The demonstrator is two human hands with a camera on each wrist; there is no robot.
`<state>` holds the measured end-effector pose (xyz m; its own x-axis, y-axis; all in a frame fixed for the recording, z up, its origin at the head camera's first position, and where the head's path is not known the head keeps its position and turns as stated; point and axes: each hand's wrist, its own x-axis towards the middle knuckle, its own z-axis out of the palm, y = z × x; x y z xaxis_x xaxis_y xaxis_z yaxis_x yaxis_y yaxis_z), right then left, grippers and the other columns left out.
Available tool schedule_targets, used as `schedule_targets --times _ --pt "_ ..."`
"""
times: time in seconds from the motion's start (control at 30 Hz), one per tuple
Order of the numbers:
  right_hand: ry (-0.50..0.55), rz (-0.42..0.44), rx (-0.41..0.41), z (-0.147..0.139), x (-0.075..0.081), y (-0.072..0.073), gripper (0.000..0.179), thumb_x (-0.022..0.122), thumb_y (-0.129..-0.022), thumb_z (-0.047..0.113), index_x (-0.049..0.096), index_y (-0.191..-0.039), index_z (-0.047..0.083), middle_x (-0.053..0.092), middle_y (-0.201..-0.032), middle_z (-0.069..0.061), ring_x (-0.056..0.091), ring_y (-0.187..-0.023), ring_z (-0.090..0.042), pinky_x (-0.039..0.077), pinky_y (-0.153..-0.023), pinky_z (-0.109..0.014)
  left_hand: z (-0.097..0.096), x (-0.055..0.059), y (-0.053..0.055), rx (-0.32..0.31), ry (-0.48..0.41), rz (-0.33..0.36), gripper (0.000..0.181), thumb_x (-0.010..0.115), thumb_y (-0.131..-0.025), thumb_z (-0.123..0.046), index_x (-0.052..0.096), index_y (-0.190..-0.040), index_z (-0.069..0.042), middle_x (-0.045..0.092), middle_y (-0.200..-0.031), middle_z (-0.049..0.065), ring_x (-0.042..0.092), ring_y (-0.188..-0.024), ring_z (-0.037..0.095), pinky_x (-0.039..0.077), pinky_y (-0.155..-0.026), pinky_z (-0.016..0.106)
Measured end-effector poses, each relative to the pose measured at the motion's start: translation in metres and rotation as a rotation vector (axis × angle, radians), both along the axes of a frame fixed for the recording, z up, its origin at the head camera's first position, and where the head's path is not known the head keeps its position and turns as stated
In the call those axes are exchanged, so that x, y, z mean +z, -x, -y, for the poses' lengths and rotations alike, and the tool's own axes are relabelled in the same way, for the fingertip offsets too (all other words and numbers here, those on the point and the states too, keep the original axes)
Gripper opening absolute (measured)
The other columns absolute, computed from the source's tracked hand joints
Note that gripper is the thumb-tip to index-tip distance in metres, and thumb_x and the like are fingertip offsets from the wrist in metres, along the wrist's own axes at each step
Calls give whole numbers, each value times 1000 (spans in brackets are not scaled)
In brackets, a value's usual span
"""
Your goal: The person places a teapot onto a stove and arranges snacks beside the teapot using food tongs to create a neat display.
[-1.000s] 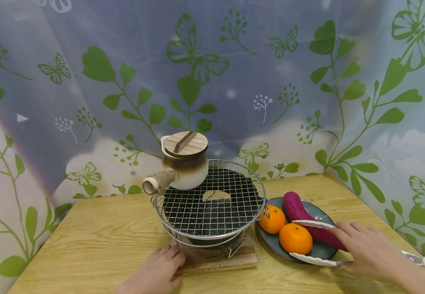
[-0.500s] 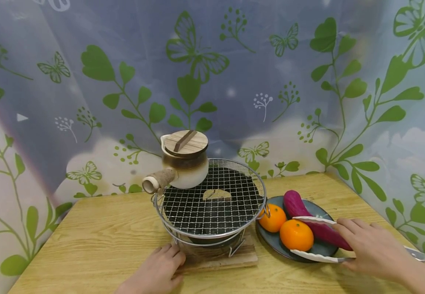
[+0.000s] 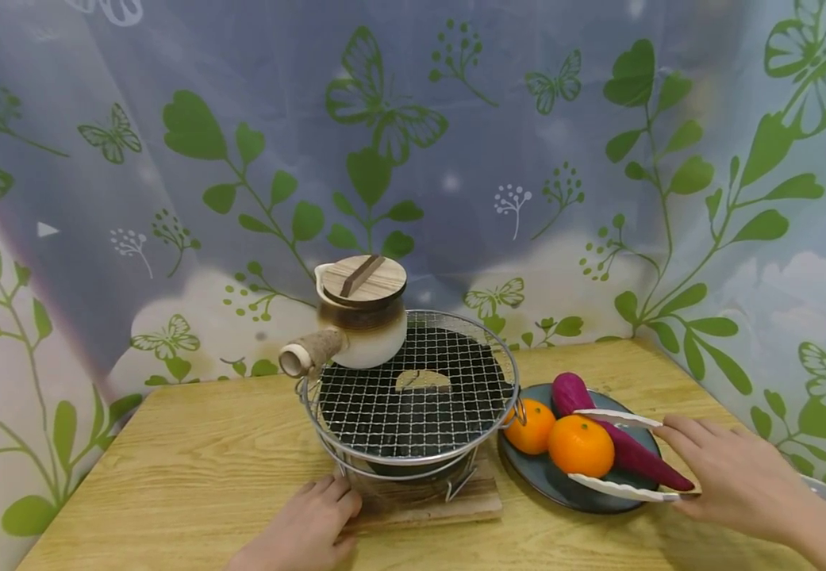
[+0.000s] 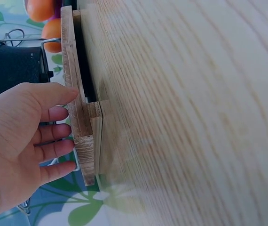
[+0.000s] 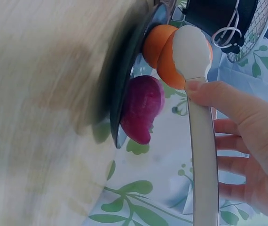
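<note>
My right hand (image 3: pixel 744 480) holds a pair of white-tipped tongs (image 3: pixel 616 489), its thumb pressed on one arm in the right wrist view. The tong tips stand on either side of the front orange (image 3: pixel 581 449). Whether the orange is clear of the dark plate (image 3: pixel 532 477) I cannot tell. A second orange (image 3: pixel 529 428) and a long purple-red vegetable (image 3: pixel 630 452), like a sweet potato, lie on the plate. My left hand (image 3: pixel 307 519) rests at the left end of the wooden board (image 3: pixel 448 505) under the grill, thumb and fingertips touching it in the left wrist view.
A round grill stove with a wire mesh (image 3: pixel 413 428) stands mid-table on the board. On its back left sits a small pot (image 3: pixel 368 337) with a wooden lid and a side handle pointing left. A printed cloth (image 3: pixel 448 143) hangs behind the table (image 3: pixel 191 468).
The tongs and front orange have shifted slightly up and to the right, with my right hand moving right. The vegetable's thin end shows more now. My left hand stays put.
</note>
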<state>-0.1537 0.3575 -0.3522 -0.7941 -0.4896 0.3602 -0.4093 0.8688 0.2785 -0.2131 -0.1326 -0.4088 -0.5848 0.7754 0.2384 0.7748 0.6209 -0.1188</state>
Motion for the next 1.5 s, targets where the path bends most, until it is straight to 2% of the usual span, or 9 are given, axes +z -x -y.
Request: schedule_targets --times 0.07,0.2,0.37,0.43,0.63,1.0,1.27,1.33,1.5 --pt "-2 -37 15 -1 2 1 75 83 -49 45 62 -108 3 60 -106 -10 60 -87 -29 49 -63 -45 0 0 0 -1 -5 -11 22 71 -74 -29 56 -83 -15 53 -87 0 55 -85 20 47 -72 36" --pt "9 -46 6 -3 7 1 76 83 -50 45 61 -109 3 60 -104 -11 59 -88 -30 49 -61 -44 0 0 0 4 -5 4 22 71 -74 -29 56 -83 -15 53 -87 0 55 -85 20 47 -71 36" --pt "26 -75 2 -6 15 1 83 74 -53 66 62 -107 4 60 -100 -8 58 -84 -27 47 -52 -38 1 -1 0 3 -11 17 22 71 -74 -29 55 -82 -16 52 -86 -1 54 -84 20 46 -69 36" --pt "29 -89 -3 -6 19 1 83 73 -54 68 62 -106 4 59 -100 -8 59 -82 -27 47 -52 -38 1 -1 0 1 -16 14 22 71 -74 -29 55 -81 -16 52 -86 -1 54 -83 19 46 -68 35" --pt "38 -66 -53 -5 31 -1 79 83 -49 47 61 -110 3 60 -106 -12 59 -86 -31 49 -56 -44 1 -1 0 -5 -22 8 21 71 -74 -29 54 -80 -16 52 -84 -2 53 -82 18 46 -69 35" --pt "43 -49 -124 -7 53 -5 82 85 -48 45 59 -113 2 57 -107 -18 59 -75 -33 48 -52 -44 1 0 -3 10 -32 3 19 69 -75 -27 57 -83 -15 54 -88 -1 55 -87 20 46 -78 38" --pt "43 -137 -57 -7 67 -3 87 82 -49 55 59 -112 0 57 -107 -19 59 -82 -39 49 -55 -48 0 0 -3 26 -27 16 20 69 -75 -28 58 -85 -14 54 -90 0 54 -89 21 46 -75 38" --pt "48 -157 -34 -6 71 -3 88 76 -53 65 59 -111 0 57 -106 -18 59 -81 -37 49 -54 -47 0 1 -3 28 -25 23 20 69 -75 -28 58 -85 -14 54 -89 0 54 -88 21 46 -74 38" --pt "49 -173 3 0 81 -3 85 79 -52 60 59 -112 3 57 -107 -16 59 -78 -35 48 -49 -44 0 1 -2 30 -24 34 20 69 -75 -28 57 -84 -14 53 -88 -1 53 -85 19 45 -73 36"
